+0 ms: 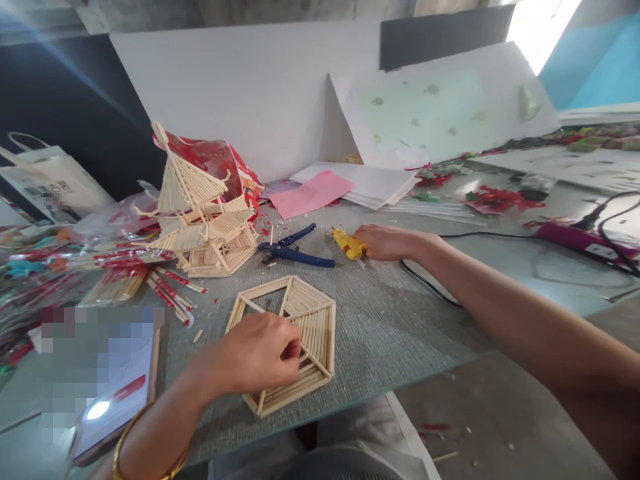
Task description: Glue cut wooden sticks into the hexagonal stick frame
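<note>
A hexagonal panel of thin wooden sticks (pixel 315 325) lies flat near the table's front edge; some of its triangular sections are filled with sticks, and at least one at the upper left is open. Over its lower left part is my left hand (pixel 257 353), fingers curled closed; whatever they hold is hidden. Farther off to the right, my right hand (pixel 385 242) grips a yellow glue gun (pixel 349 244), its nozzle pointing away to the left. Blue-handled pliers (pixel 300 250) rest on the table between the panel and a pagoda-like stick model (pixel 205 227).
Wrapped stick bundles (pixel 173 293) litter the left side, with a tablet-like device (pixel 120 387) in front. Pink paper (pixel 313 193) and white boards (pixel 370 183) lie at the back. A purple power strip (pixel 585 240) with black cables sits at the right.
</note>
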A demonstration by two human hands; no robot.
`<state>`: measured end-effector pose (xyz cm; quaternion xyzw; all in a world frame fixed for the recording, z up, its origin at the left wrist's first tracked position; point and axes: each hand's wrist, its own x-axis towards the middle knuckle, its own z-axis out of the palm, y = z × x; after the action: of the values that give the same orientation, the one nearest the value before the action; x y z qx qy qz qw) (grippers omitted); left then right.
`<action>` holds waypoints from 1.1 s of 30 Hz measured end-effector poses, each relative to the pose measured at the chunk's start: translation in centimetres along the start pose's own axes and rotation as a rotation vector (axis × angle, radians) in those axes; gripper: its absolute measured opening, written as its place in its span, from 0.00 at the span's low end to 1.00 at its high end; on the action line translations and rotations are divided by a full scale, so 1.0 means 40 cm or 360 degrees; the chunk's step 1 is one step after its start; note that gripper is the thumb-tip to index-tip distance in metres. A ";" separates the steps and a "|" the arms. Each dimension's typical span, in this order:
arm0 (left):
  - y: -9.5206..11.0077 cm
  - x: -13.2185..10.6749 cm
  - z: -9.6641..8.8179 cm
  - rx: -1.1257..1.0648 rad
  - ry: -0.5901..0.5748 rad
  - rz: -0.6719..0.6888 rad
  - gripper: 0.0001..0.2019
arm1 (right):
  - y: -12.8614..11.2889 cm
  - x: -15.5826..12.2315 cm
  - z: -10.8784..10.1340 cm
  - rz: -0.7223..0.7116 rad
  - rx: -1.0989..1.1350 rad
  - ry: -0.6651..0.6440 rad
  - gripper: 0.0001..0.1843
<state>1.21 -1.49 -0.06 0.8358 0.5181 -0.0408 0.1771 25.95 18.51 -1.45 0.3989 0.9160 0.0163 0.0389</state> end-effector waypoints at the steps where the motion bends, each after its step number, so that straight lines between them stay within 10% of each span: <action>1: 0.000 -0.002 -0.001 -0.0033 0.0002 -0.0022 0.08 | -0.003 -0.002 -0.004 0.0010 -0.0031 -0.0046 0.17; 11: -0.031 0.014 -0.013 -0.1058 0.0239 -0.0033 0.05 | 0.008 -0.007 -0.007 -0.0038 -0.0168 0.0003 0.15; 16: -0.055 0.028 -0.009 -0.1362 0.0604 -0.0098 0.10 | 0.017 -0.029 -0.045 -0.0076 -0.0081 0.0487 0.11; 21: -0.070 0.043 -0.003 -0.1379 0.1094 -0.0221 0.11 | -0.058 -0.067 -0.085 -0.0748 0.0252 0.0987 0.08; 33: -0.081 0.050 0.004 -0.0918 0.1374 -0.0307 0.11 | -0.209 -0.120 -0.078 -0.1022 0.0436 0.0730 0.09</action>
<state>-0.72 1.45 -1.51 0.6424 0.6086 0.4354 0.1657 22.83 9.30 1.42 0.0805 0.9725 -0.0301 -0.2164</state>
